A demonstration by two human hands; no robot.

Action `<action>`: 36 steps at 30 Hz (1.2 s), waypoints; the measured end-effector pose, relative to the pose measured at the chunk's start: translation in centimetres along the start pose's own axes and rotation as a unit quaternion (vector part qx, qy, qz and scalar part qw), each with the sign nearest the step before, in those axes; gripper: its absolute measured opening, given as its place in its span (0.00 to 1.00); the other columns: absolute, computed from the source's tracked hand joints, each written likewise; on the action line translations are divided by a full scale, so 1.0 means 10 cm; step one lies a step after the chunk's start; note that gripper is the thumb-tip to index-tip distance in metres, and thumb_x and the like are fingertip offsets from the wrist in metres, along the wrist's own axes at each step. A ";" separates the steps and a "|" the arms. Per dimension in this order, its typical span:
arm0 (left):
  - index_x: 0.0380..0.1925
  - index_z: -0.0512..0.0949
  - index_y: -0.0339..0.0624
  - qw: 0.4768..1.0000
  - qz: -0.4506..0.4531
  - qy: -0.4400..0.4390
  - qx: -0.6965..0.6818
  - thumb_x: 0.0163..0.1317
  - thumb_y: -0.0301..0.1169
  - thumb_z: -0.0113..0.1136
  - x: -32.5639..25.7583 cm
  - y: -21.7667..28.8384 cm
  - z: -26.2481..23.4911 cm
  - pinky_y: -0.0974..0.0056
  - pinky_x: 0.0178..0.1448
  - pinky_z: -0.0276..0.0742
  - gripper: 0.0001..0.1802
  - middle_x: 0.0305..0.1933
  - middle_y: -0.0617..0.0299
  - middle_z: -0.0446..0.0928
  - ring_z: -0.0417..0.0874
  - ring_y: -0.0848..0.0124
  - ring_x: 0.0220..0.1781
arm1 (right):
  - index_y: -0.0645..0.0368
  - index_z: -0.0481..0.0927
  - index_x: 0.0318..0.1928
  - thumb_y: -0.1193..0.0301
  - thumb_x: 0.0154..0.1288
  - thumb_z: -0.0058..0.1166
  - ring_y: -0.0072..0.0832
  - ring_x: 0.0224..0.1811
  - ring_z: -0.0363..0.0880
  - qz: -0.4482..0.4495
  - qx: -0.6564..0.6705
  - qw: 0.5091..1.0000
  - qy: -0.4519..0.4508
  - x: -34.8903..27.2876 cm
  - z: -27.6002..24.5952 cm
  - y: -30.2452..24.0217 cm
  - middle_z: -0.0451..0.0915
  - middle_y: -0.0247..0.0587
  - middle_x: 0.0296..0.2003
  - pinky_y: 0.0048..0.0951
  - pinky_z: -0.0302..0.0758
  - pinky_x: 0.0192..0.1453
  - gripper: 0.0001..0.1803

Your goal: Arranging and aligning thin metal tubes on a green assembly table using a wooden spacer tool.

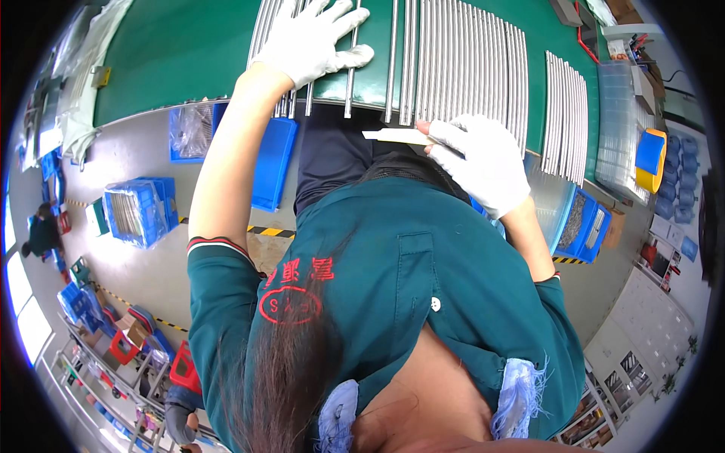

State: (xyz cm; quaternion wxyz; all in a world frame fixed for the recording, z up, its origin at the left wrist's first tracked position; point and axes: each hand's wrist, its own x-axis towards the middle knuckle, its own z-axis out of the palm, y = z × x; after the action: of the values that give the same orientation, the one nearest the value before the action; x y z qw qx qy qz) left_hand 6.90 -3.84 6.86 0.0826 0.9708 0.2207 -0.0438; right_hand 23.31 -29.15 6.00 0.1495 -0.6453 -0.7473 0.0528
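Note:
On the green tabletop lie thin metal rods (468,68) side by side, their near ends at the table edge. My left hand (311,45), in a white glove, rests over the rods on the left with fingers spread. A single rod (350,90) passes beneath its thumb and fingers. In my right hand (483,162), gloved in white with fingertips bare, is a pale flat strip with a slanted end (399,136). The strip points left, just off the table edge near the rod ends. Its exact kind I cannot make out.
Another group of rods (565,113) lies farther right, beside a clear plastic bin (623,121) and a yellow tape roll (651,160). Below the table edge are blue bins (276,162). A wrapped blue crate (140,211) stands on the floor at left.

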 end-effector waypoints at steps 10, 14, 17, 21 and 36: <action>0.68 0.74 0.42 0.998 0.028 0.063 0.003 0.68 0.62 0.52 0.13 0.16 0.22 0.39 0.78 0.56 0.40 0.72 0.47 0.72 0.70 0.49 0.72 | 0.48 0.89 0.51 0.63 0.64 0.65 0.31 0.35 0.78 -0.044 -0.032 0.998 0.036 -0.03 -0.03 0.00 0.80 0.31 0.32 0.35 0.75 0.39 0.16; 0.67 0.74 0.42 0.997 0.004 0.074 0.007 0.68 0.60 0.53 0.12 0.24 0.14 0.40 0.78 0.57 0.39 0.72 0.45 0.71 0.70 0.49 0.72 | 0.49 0.89 0.51 0.64 0.63 0.65 0.30 0.36 0.79 -0.053 -0.045 0.997 0.023 -0.06 -0.09 0.01 0.83 0.28 0.35 0.34 0.76 0.39 0.16; 0.65 0.75 0.40 0.967 0.049 0.226 0.107 0.68 0.65 0.53 0.14 0.10 0.47 0.56 0.62 0.77 0.42 0.63 0.50 0.78 0.83 0.55 0.60 | 0.50 0.89 0.50 0.64 0.63 0.65 0.29 0.36 0.79 -0.011 -0.032 0.999 0.002 -0.13 -0.12 0.01 0.84 0.26 0.40 0.34 0.76 0.39 0.15; 0.60 0.78 0.40 0.989 0.014 0.141 0.040 0.71 0.62 0.51 0.18 0.26 0.47 0.57 0.60 0.79 0.37 0.56 0.51 0.82 0.84 0.58 0.57 | 0.50 0.89 0.50 0.65 0.62 0.66 0.30 0.36 0.78 0.001 -0.006 1.000 0.011 -0.16 -0.17 0.02 0.85 0.27 0.41 0.34 0.76 0.39 0.15; 0.62 0.76 0.45 0.987 -0.037 0.078 -0.133 0.73 0.45 0.53 0.26 0.57 0.44 0.52 0.61 0.80 0.24 0.59 0.47 0.80 0.84 0.50 0.57 | 0.60 0.85 0.59 0.70 0.68 0.66 0.25 0.41 0.83 0.289 0.263 0.891 0.233 -0.33 -0.03 0.32 0.88 0.38 0.41 0.26 0.78 0.48 0.20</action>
State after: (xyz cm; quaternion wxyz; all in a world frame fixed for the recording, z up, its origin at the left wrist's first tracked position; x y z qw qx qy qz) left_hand 11.51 -8.65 3.03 0.1916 0.9429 0.2663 0.0583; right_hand 26.87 -31.88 4.89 0.4615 -0.7637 -0.4304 0.1362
